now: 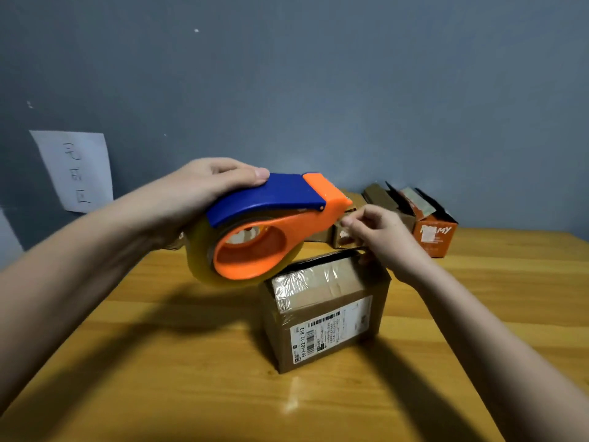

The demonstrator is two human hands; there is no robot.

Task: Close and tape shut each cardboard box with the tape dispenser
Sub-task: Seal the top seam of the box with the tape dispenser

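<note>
our left hand (204, 189) grips the orange-and-blue plastic tape dispenser (264, 228) at frame centre, nose pointing right. our right hand (374, 237) pinches at that nose, seemingly the tape end. the brown cardboard box (325, 311) sits just below both, nearer the right hand.

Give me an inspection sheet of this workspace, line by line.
Surface: wooden table, glare patch near front.
Job's things: brown box with shipping label, old tape on top; tape dispenser held above it.
Clutter: open boxes at the back, one orange.
Grippers: left hand grips the dispenser; right hand fingers pinch at the dispenser's nose, above the box's far edge.
Cables: nothing seen.
Surroundings: grey wall, paper sheet stuck on it.
</note>
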